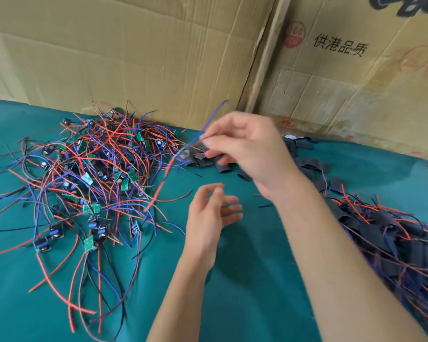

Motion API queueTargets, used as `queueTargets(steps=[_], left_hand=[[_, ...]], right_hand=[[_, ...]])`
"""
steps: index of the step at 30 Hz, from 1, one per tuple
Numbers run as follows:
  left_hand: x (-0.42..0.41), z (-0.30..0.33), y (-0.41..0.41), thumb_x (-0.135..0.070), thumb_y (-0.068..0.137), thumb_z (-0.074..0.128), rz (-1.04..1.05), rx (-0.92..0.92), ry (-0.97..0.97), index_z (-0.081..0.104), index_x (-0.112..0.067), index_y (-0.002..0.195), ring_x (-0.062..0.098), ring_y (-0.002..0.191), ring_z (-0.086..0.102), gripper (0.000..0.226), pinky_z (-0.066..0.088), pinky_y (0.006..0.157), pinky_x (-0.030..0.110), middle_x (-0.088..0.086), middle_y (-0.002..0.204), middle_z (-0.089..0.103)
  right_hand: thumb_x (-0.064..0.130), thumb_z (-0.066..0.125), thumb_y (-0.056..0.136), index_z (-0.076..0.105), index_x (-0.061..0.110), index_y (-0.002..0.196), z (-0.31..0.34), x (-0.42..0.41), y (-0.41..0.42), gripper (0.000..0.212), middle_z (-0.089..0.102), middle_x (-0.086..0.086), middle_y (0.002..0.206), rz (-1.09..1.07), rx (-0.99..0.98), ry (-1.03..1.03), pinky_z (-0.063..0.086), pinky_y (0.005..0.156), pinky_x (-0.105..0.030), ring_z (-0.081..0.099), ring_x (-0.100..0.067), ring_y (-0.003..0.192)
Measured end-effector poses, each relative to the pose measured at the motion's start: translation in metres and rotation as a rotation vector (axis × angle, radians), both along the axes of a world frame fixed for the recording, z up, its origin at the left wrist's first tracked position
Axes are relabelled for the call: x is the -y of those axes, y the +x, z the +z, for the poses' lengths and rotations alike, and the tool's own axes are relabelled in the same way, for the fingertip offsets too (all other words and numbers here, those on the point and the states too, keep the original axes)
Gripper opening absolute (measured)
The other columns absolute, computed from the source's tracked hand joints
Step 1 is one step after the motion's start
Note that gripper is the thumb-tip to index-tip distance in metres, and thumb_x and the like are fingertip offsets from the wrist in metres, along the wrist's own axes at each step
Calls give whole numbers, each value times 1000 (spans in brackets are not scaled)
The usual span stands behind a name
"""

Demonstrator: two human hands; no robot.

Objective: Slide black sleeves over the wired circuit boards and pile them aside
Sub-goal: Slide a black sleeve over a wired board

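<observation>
the green cloth (245, 280) carries 3 heaps: bare wired boards (89, 178) tangled at the left, loose black sleeves (223, 166) along the back by the cardboard wall (134, 50), and sleeved boards (391, 233) piled at the right edge.

the right hand (247, 149) is raised above the sleeves, its fingertips pinching the wires of 1 board (183, 153) that dangles just left of them. that board's long axis runs on a diagonal: a blue wire (214, 114) rises up and right past the fingertips, a red wire (161, 178) trails down and left toward the cloth. the loose sleeves lie directly below and just behind this hand, so it is much the nearer to them.

the left hand (208, 213) hovers lower, near the middle of the cloth, fingers loosely curled with thumb and forefinger close together and nothing visible between them. by my judgement it must fetch a sleeve, lying ahead and to its right, and thread it along that diagonal.

the hanging board is blurred. the right hand covers part of the sleeve heap, and the finished pile is cut off at the right edge.
</observation>
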State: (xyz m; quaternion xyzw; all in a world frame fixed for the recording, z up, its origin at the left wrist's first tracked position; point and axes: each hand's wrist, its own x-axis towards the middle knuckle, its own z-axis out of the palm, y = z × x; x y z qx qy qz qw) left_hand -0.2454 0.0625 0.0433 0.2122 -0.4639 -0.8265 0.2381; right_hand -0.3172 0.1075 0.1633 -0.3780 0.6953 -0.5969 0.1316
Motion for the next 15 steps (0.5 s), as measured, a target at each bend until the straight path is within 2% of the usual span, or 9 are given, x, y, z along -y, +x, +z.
queueTargets(steps=[2,5,7,9,11,13,15], left_hand=[[6,4,2,-35,108,43,-28,-60,145,61,-10,116,24,72,71,32,60,63,30,15,90,74],[13,11,6,-57,101,40,-184,-151,337,56,-6,129,23,72,73,60,59,61,28,17,96,76],[13,15,9,-62,91,47,-294,-193,348,62,-11,116,21,74,74,59,59,61,27,17,97,76],[9,16,11,-56,82,61,-372,-188,296,63,-11,107,20,77,76,51,59,62,27,18,99,76],[5,13,11,-38,84,75,-402,-186,213,68,-9,107,21,80,76,38,60,65,26,19,101,76],[4,9,11,-25,88,69,-418,-202,120,77,-13,104,21,83,76,21,60,70,26,17,102,76],[4,7,12,-22,89,64,-432,-196,46,79,-16,103,23,86,74,22,59,73,27,16,103,76]], right_hand=[[-3,71,83,71,21,74,4,-22,-9,25,79,-12,89,20,48,-40,51,57,-23,73,-16,70],[-11,65,82,68,17,73,-5,-49,-23,30,79,-10,92,6,57,48,48,62,-28,72,-15,75],[-9,66,78,66,11,77,-15,-61,-30,20,79,-10,92,13,65,136,46,63,-31,73,-13,78],[-2,67,73,66,12,77,-23,-66,-34,14,80,-8,91,15,83,198,47,64,-32,75,-14,80],[-5,64,79,66,13,77,-31,-68,-38,18,80,-4,90,-29,69,248,48,65,-33,74,-12,76],[-7,56,82,67,13,75,-37,-66,-39,24,80,-2,87,-76,27,310,49,67,-33,71,-9,69],[-4,54,78,68,13,71,-44,-58,-37,24,79,-2,80,-112,-9,354,49,65,-32,67,-8,60]])
